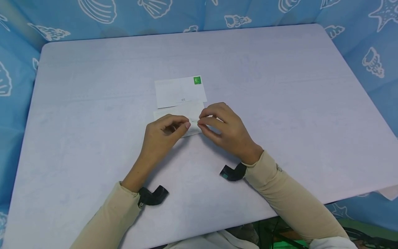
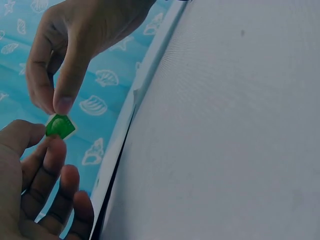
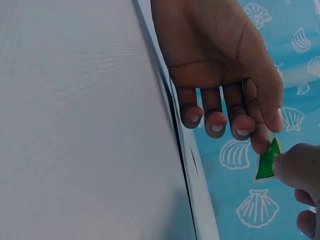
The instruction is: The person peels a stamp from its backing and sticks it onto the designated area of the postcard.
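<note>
A small green stamp (image 2: 61,128) with a pale edge is between the fingertips of both hands, above the table. My right hand (image 1: 227,126) pinches it between thumb and finger. The left hand (image 1: 161,136) has thumb and index fingertips right at the stamp's opposite corner, its other fingers loosely bent. In the right wrist view the stamp (image 3: 266,162) looks narrow and slanted, partly covered by the right thumb. Below the hands lies a white envelope (image 1: 174,110), largely hidden by them. Just beyond it, another white envelope (image 1: 174,91) bears a green stamp (image 1: 197,80) at its upper right corner.
The table (image 1: 280,97) has a pale cloth. A blue curtain (image 1: 130,17) with white shell patterns surrounds its back and sides. Black wrist devices (image 1: 233,172) project from both sleeves, close over the table.
</note>
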